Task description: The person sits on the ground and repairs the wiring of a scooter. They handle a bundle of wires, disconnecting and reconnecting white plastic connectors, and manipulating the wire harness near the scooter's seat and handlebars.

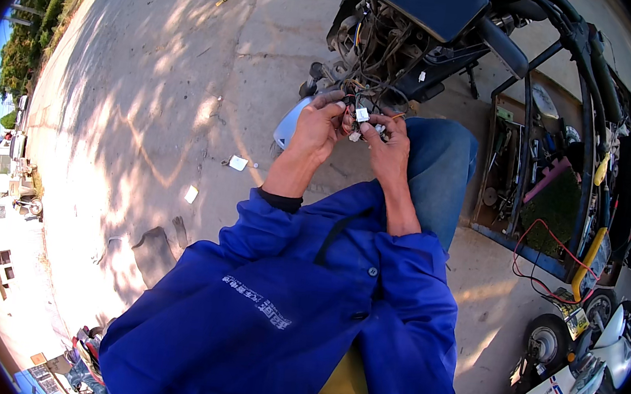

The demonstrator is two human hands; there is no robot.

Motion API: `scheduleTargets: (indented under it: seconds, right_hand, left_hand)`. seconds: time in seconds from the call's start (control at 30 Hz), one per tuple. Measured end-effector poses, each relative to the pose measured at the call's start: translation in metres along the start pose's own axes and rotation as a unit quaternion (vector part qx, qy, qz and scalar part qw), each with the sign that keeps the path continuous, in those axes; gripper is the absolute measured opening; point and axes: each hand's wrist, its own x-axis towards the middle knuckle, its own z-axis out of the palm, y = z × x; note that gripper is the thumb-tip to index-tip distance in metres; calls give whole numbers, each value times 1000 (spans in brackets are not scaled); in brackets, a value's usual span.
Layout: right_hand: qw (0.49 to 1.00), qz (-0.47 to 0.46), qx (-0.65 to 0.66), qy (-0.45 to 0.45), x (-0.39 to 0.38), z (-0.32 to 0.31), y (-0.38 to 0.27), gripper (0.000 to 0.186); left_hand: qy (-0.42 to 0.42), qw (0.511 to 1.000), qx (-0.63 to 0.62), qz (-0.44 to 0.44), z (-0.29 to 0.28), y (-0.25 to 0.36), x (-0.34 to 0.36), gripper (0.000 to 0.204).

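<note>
My left hand (pixel 316 129) is closed, its thumb and fingers pinching thin wires (pixel 348 120) of a loose harness. Close beside it, my right hand (pixel 390 149) has its thumb and fingers closed at a white plastic wire connector (pixel 362 115). More small connectors hang just below, between the two hands; the fingers partly hide them. The wires run up into a tangled, dusty wiring bundle (pixel 381 46) in the open front of a dark vehicle under a flat black panel (pixel 427 2).
A metal tool tray (pixel 493 204) with hand tools stands at the right beside a black frame (pixel 537 74). Red and black cables (pixel 530 258) loop over its edge. Motorbikes (pixel 566 377) stand at the lower right. Paper scraps (pixel 237 163) and a dark rag (pixel 154 253) lie on the concrete ground.
</note>
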Motion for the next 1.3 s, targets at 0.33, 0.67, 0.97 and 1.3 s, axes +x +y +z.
scheduleTargets:
  seconds: [0.33, 0.67, 0.97, 1.3]
  right_hand:
    - [976, 124, 170, 54, 6, -5, 6, 28]
    - [939, 184, 280, 73, 8, -5, -8, 31]
    - [916, 208, 338, 66, 11, -6, -6, 31]
    - [900, 205, 384, 40, 12, -10, -4, 28]
  left_hand:
    - [-36, 996, -77, -7, -8, 7, 4, 47]
    - [-49, 997, -53, 0, -6, 11, -2, 46]
    - [-59, 994, -92, -28, -13, 11, 1, 46]
    - [-112, 952, 267, 103, 5, 13, -23, 43]
